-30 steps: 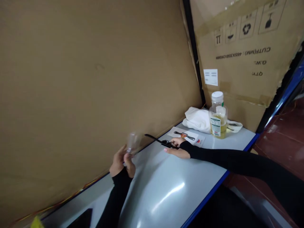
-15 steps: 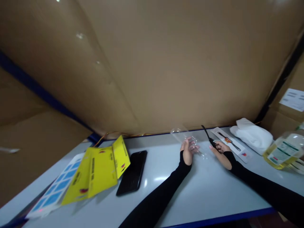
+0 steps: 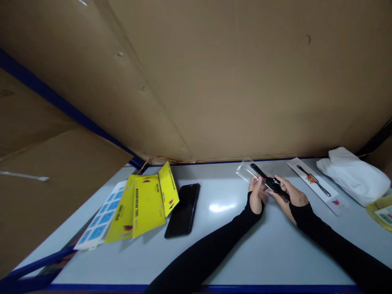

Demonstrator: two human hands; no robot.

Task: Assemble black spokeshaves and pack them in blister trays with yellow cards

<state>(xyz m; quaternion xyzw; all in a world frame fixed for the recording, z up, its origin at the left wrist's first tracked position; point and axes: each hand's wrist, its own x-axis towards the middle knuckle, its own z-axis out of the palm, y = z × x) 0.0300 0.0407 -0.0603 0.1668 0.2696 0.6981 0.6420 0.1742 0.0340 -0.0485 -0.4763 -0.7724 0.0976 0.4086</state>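
My right hand (image 3: 290, 194) is closed on a black spokeshave (image 3: 273, 184), a two-handled tool with a short metal middle. My left hand (image 3: 256, 194) grips a clear plastic blister shell (image 3: 243, 169) from its near side. The spokeshave lies against the shell, its far handle over the clear plastic; whether it is fully seated I cannot tell. Fingers of both hands cover parts of the two things. Right of my hands lies a printed backing card (image 3: 332, 204) with a picture of the same kind of tool.
A black phone (image 3: 183, 210) lies left of my arms. Beside it stands a folded yellow card package (image 3: 148, 204), with a blue-and-white sheet (image 3: 102, 218) behind. At the right are a white cloth bundle (image 3: 352, 173) and a bottle of yellow liquid (image 3: 379, 210). Cardboard walls enclose the table.
My hands have come together. The spokeshave, held apart from the shell before, now lies against it. The view has turned a little to the left.
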